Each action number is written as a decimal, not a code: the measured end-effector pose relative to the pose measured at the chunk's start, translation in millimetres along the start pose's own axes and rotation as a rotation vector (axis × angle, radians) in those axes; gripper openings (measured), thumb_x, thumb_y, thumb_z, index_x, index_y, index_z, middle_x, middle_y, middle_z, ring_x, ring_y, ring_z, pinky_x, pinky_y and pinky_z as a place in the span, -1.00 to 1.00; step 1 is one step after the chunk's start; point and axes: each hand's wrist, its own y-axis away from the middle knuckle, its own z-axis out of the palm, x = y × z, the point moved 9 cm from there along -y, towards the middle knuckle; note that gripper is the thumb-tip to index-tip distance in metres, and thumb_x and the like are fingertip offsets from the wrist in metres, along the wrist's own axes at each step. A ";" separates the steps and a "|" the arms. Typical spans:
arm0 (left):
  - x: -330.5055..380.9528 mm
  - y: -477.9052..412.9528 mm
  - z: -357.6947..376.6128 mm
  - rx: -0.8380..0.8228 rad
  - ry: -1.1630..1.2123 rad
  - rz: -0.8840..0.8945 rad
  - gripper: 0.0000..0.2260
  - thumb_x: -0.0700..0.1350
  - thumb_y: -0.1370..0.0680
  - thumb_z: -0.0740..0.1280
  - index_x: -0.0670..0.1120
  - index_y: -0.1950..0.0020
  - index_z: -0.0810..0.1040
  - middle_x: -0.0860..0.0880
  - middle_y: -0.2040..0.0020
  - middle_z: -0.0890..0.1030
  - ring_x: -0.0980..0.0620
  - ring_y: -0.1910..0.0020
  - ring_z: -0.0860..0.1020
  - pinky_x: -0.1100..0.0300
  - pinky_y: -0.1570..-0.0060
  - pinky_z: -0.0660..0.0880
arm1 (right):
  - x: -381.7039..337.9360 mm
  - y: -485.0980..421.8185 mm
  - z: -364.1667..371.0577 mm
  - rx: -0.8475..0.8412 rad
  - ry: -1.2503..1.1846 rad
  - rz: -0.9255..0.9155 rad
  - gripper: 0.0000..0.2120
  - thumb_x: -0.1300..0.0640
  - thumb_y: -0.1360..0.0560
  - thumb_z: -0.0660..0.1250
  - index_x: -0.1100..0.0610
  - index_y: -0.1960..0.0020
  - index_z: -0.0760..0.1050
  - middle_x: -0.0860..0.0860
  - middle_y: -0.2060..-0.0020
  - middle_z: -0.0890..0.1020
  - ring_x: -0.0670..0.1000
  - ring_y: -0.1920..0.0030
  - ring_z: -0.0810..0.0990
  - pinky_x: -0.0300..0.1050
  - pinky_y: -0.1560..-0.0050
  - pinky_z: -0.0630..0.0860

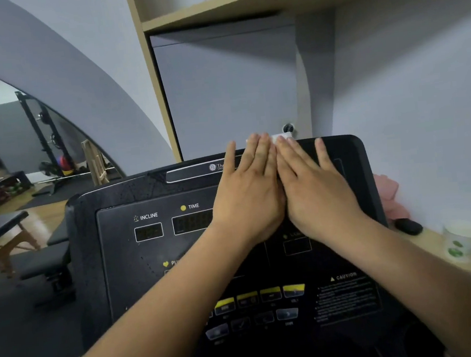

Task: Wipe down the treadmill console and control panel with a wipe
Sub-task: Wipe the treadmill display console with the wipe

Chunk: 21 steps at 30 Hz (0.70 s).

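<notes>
The black treadmill console [114, 247] fills the lower middle of the head view, with INCLINE and TIME displays on its left and yellow and grey buttons [257, 300] lower down. My left hand [247, 194] and my right hand [313, 191] lie flat side by side on the console's upper part, fingers stretched toward its top edge. A white wipe [280, 137] peeks out from under my fingertips at that top edge; most of it is hidden beneath both palms.
A wooden ledge [436, 248] runs along the right wall with a white cup [461, 238], a small black object [408, 226] and a pink cloth [388, 189]. A wooden shelf unit [212, 10] rises behind the console. At left stand a massage table [0, 227] and gym racks.
</notes>
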 end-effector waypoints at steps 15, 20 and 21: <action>33.3 11.5 8.6 0.117 0.160 0.123 -0.41 0.08 -0.61 0.00 -0.19 -0.58 0.10 -0.18 -0.58 0.11 -0.10 -0.58 -0.01 -0.09 -0.53 -0.09 | 21.7 32.8 11.9 0.071 -0.030 -0.013 -0.39 0.14 -0.46 -0.04 0.29 -0.48 0.22 0.17 -0.49 0.25 0.11 -0.51 0.16 0.28 -0.45 0.10; 41.6 -5.2 11.2 0.106 0.151 0.144 -0.37 0.09 -0.57 -0.07 -0.19 -0.58 0.11 -0.16 -0.58 0.11 -0.09 -0.58 -0.01 -0.10 -0.53 -0.09 | 36.3 29.2 9.5 0.090 -0.007 0.043 -0.42 0.16 -0.47 0.05 0.30 -0.46 0.26 0.18 -0.48 0.29 0.11 -0.49 0.24 0.29 -0.44 0.09; 41.4 -18.9 7.2 0.099 0.137 0.137 -0.35 0.10 -0.55 -0.13 -0.18 -0.59 0.08 -0.15 -0.59 0.08 -0.08 -0.58 -0.03 -0.09 -0.53 -0.14 | 44.7 20.8 5.8 0.097 -0.004 0.079 -0.44 0.19 -0.48 0.08 0.31 -0.46 0.26 0.19 -0.47 0.29 0.12 -0.48 0.24 0.30 -0.44 0.09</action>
